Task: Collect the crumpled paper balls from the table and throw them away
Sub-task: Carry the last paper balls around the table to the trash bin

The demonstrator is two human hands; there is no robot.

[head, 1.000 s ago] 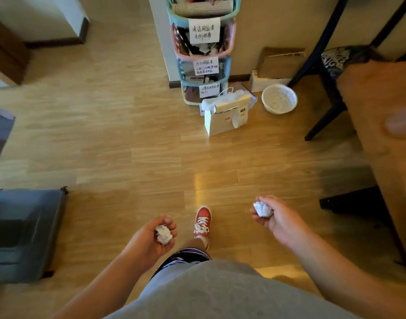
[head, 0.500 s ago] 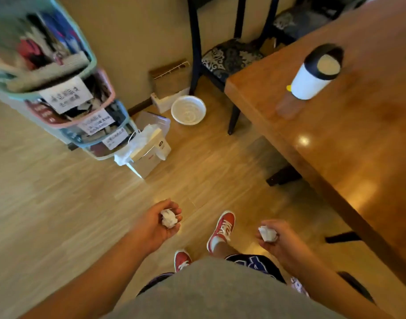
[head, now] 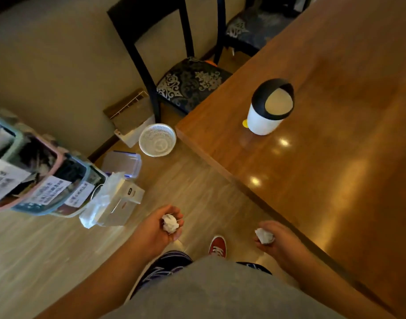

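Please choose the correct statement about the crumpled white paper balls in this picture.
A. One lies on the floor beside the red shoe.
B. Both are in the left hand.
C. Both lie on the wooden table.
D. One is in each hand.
D: the left hand holds one crumpled white paper ball in its fingers, and the right hand holds the other crumpled white paper ball.

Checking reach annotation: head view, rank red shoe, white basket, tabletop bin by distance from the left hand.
1. Red shoe, on the floor just right of the left hand.
2. White basket, on the floor ahead, by the table corner.
3. Tabletop bin, up on the table, far right.
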